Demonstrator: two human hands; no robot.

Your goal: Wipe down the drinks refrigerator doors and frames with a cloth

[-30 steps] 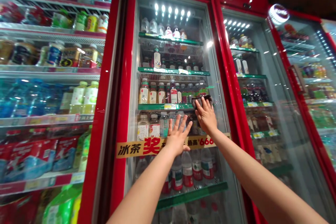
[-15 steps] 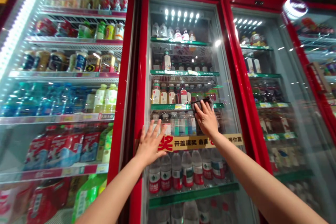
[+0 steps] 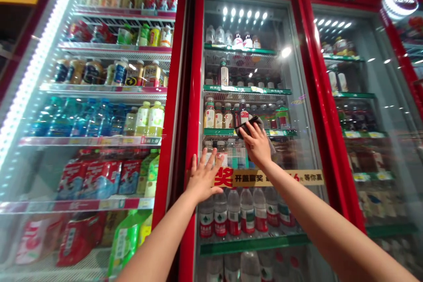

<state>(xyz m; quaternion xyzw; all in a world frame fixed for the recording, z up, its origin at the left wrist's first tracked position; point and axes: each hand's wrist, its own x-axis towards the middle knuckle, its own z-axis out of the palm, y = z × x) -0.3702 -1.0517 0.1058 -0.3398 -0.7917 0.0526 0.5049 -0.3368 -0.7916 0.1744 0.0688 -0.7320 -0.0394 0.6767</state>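
1. A dark grey cloth (image 3: 249, 127) lies bunched against the outside of a glass cooler door (image 3: 299, 150), level with a green shelf edge (image 3: 224, 131). It sits under the right hand's fingers (image 3: 254, 134), and a fold of it shows past the hand on the far side.
2. The right hand (image 3: 258, 146) presses the cloth to the glass, its fingers close together and curled over the cloth, holding it.
3. The left hand (image 3: 204, 180) holds nothing. It lies flat on the same door, low and near the door's red frame (image 3: 191, 141), with its fingers (image 3: 211, 158) spread wide against the glass. The two hands are near each other but not touching.
4. Just below the right hand, a yellow sticker strip (image 3: 267, 178) with a large red Chinese character crosses the glass, and the left hand's thumb comes close to it.
5. Behind the glass, bottled drinks (image 3: 218, 116) stand in rows on the shelf above the cloth, and clear water bottles with red labels (image 3: 234, 213) fill the shelf below the strip.
6. A neighbouring cooler on the left holds blue-tinted water bottles (image 3: 72, 119) and red packs (image 3: 101, 180). Another glass door (image 3: 350, 114) stands to the right, with its contents blurred by reflections.
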